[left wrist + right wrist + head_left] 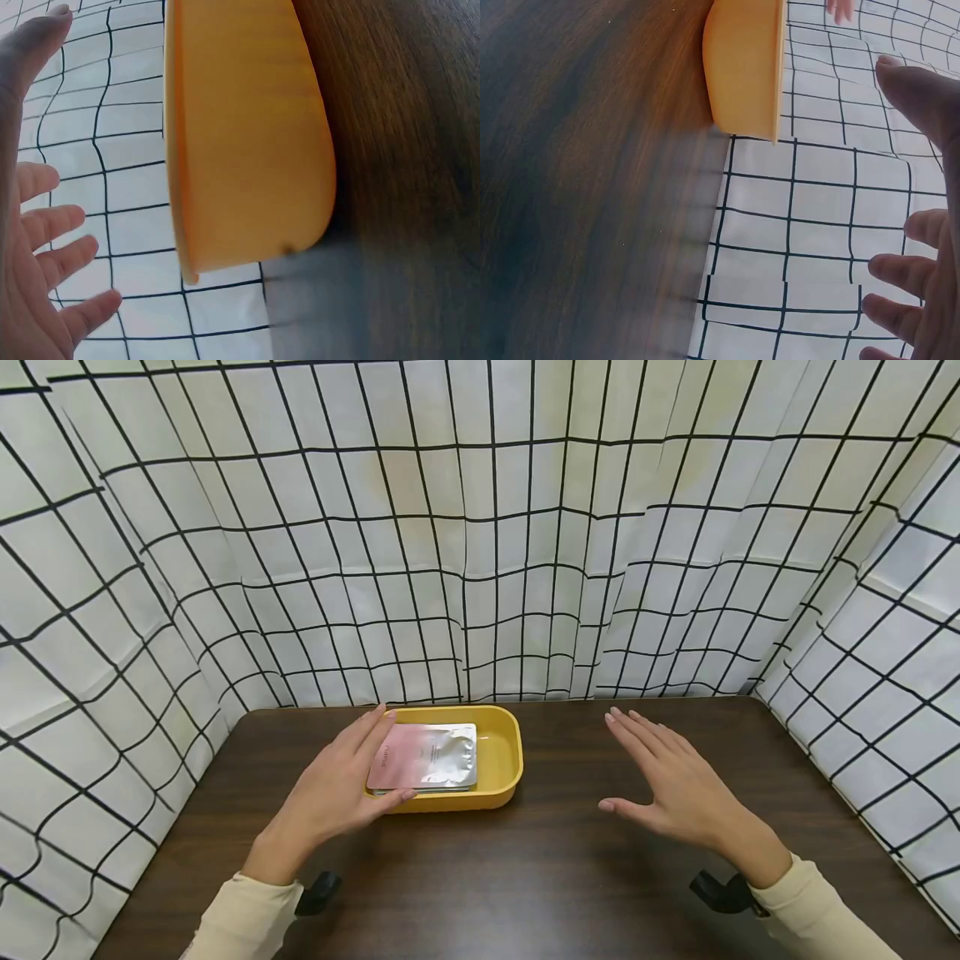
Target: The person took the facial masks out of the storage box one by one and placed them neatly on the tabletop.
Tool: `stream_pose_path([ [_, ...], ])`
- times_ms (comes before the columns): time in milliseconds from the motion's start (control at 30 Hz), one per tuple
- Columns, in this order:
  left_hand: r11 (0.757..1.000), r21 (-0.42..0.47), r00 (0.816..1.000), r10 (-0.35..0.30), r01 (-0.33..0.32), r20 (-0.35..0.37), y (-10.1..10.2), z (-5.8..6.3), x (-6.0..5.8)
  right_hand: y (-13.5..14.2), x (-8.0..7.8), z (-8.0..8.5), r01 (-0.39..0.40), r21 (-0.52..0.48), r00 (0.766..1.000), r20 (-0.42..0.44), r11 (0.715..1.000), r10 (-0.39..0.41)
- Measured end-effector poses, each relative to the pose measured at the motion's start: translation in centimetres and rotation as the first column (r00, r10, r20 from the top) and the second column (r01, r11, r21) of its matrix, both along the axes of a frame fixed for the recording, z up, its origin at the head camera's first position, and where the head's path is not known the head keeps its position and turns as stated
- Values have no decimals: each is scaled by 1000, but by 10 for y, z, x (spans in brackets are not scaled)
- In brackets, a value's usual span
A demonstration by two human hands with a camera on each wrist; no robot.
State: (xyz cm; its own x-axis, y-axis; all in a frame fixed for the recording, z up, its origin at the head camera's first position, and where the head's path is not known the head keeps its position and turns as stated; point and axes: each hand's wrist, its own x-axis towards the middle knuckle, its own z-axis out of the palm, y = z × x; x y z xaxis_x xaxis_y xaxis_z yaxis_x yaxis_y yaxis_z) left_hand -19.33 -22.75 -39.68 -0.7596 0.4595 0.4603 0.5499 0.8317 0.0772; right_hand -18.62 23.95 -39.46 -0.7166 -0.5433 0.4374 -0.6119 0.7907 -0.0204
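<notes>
A shallow yellow plastic tray [498, 762] stands near the far side of the table. In it lie flat foil packets, the top packet [423, 758] pink fading to shiny silver; how many are stacked is hidden. My left hand [330, 789] hovers over the tray's left end, fingers extended and thumb apart. In the left wrist view, a gap shows between that hand [41, 270] and the tray's wall [251, 142]. My right hand [682, 789], fingers straight and thumb spread, is held above the table right of the tray. Neither hand holds anything.
The dark wood-grain table [555, 877] spreads beneath both hands. White curtains with a black grid pattern [510, 543] surround its back and sides. A black strap piece [318, 893] sits at the left wrist, another black piece [722, 892] at the right.
</notes>
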Motion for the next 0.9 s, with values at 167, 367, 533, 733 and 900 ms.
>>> stream_pose_path([
  [167, 998, 59, 999, -6, 3, 38, -5, -2, -1, 1, -2, 1, -18, -56, 1000, 4, 998, 18],
  [367, 980, 195, 983, 9, -45, 183, -14, -4, -4, -1, -3, 2, -29, -114, 999, 41, 993, 34],
  [533, 937, 343, 960, -30, -70, 280, -21, -8, -11, -1, -3, 2, -19, -174, 994, 106, 985, 38],
  [733, 858, 474, 903, -27, -199, 429, -32, -14, -16, -3, -3, 3, 9, -228, 980, 197, 974, 38],
  [900, 807, 514, 864, -8, -291, 503, -43, -17, -19, -5, -5, 3, 5, -273, 967, 245, 962, 65],
])
